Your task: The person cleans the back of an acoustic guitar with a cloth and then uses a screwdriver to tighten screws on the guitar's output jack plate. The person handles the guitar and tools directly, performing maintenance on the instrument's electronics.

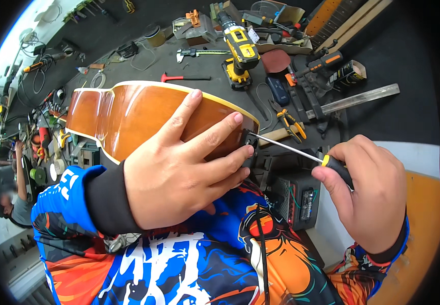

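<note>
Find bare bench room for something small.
Free: grey bench between caliper and red hammer, yellow drill at its right; a narrow strip between hammer and glossy wooden body. Crowded: right of the drill, down to the pliers.

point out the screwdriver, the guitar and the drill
Screwdriver (292,149): head view, on the metal shaft
Guitar (138,119): head view, on the glossy brown body
Drill (247,50): head view, on the yellow casing

A left hand (179,157) lies across a guitar body (138,119), while to its right a right hand (369,190) holds a screwdriver (291,149) with its tip at the body's right end. Behind, on a workbench (171,65), a hammer (187,78) lies before a caliper (188,53), with a drill (242,46) to their right. Pliers (292,123) lie just beyond the screwdriver.
</note>
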`<state>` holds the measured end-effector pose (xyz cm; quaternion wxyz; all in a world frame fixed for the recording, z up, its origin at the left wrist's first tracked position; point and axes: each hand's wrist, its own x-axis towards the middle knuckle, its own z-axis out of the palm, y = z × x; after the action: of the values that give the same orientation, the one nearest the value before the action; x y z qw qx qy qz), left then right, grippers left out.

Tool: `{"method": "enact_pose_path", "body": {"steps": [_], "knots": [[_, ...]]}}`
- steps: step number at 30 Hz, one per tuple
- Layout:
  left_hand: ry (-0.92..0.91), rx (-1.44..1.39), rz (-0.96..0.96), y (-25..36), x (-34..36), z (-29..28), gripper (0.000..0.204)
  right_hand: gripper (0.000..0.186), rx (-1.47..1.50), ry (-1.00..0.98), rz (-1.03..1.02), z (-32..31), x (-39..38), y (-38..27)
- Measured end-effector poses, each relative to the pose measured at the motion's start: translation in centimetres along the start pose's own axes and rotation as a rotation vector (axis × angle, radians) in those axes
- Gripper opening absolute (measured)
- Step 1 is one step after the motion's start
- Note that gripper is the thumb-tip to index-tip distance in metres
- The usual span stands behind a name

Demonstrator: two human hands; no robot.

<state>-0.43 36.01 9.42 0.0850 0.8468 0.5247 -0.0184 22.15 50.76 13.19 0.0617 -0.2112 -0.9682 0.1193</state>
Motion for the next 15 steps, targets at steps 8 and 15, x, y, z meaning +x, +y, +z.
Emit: {"method": "enact_pose_path", "body": {"steps": [8, 15], "knots": [[-0.060, -0.092, 0.190, -1.3, 1.6, -1.4, 0.076, 0.023, 0.146, -0.121, 0.204, -1.3, 0.2, 1.7], [0.245, -0.149, 0.151, -13.4, 2.7, -7.5, 0.051, 0.032, 0.287, -0.099, 0.311, -2.5, 1.3, 3.7]]}}
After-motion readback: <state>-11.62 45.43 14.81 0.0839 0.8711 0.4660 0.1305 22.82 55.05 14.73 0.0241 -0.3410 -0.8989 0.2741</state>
